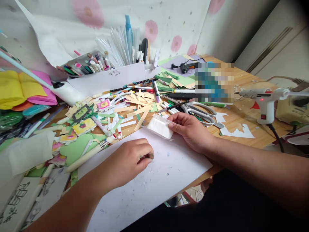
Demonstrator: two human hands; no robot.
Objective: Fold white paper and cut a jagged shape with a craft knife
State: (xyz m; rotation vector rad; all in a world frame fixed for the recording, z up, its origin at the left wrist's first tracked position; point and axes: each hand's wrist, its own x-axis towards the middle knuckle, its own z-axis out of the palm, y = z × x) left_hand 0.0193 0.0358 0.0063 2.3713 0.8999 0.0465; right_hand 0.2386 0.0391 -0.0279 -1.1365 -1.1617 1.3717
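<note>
Between the thumb and fingers of my right hand [190, 130] is a small white block-like packet [159, 127], rounded at its corners and apparently in clear plastic. It is tilted over the far edge of a large white sheet of paper [159, 177]. My left hand [129, 161] hovers over or rests on the same sheet, nearer to me, its fingers curled against the thumb. Whatever it may pinch is hidden. Just beyond the packet lie silver-handled scissors [201, 112] and loose paper strips [141, 106].
A white hot glue gun [262, 96] with a lit red light stands at the right, its cord hanging down. A dark glue gun [187, 66] lies farther back. Markers [96, 64] crowd a holder behind the scraps. Painted pieces [84, 126] and green cutouts [74, 148] fill the left.
</note>
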